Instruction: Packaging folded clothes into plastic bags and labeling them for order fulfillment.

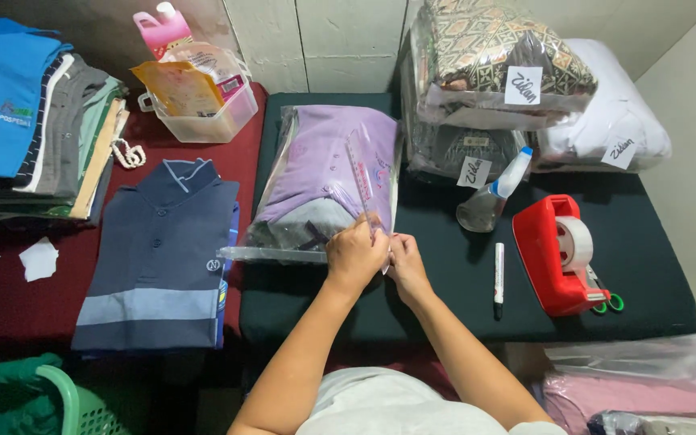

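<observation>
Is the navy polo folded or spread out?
Folded. The navy polo lies as a neat rectangle on the red cloth, collar up and sleeves tucked out of sight, left of the bag both hands work on.

Both bare forearms reach forward from the bottom of the view and converge toward the middle, forming a narrow V. The left hand [354, 256] lies knuckles-up, its fingers curled under and pinched together at the tips. The right hand [406, 262] sits just beside it, touching or nearly touching it, thumb side turned inward, fingers bent and drawn close in a fine pinch. Both wrists are held nearly straight and low. The left forearm angles up from the lower left, the right from the lower right, elbows spread apart near the torso.
</observation>
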